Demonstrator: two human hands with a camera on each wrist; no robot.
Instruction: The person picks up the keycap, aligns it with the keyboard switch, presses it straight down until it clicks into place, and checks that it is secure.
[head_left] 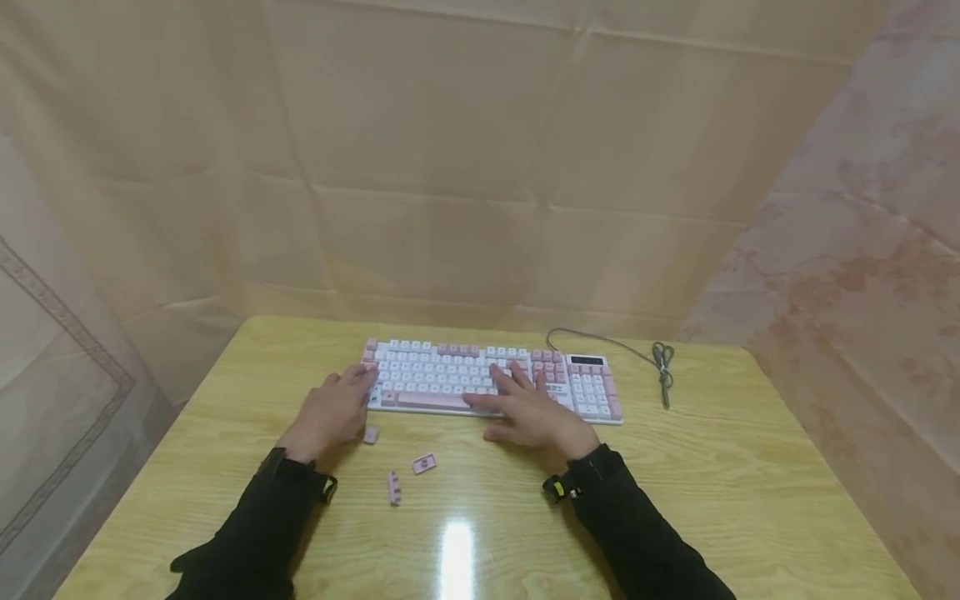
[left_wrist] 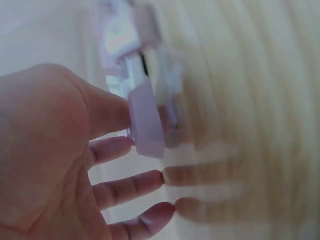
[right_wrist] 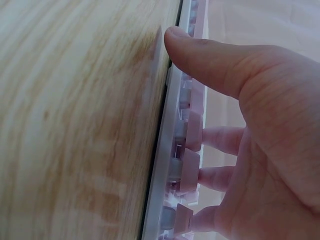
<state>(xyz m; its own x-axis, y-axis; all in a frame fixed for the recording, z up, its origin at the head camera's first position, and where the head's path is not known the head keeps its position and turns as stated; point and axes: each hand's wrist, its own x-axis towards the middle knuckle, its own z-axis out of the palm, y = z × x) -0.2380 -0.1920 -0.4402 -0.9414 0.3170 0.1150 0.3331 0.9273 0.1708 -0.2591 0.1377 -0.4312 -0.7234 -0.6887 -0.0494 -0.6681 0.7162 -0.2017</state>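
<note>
A white and pink keyboard point(head_left: 435, 377) lies across the table, partly covered by both hands. At its left end, my left hand point(head_left: 335, 414) has the thumb and index finger at a pink keycap point(left_wrist: 146, 120), pinching it beside the keyboard's edge; this view is blurred. The other fingers of that hand reach down to the tabletop. My right hand point(head_left: 528, 411) rests spread over the right part of the main keys, fingertips behind the pink front-row keys point(right_wrist: 190, 170) and thumb along the front edge. Loose pink keycaps point(head_left: 423, 463) lie in front of the keyboard.
The wooden table point(head_left: 750, 492) extends around the keyboard. A grey cable point(head_left: 663, 367), bundled at its end, runs off the keyboard's back toward the right. Beige cloth point(head_left: 450, 167) hangs behind the table, patterned cloth on the right.
</note>
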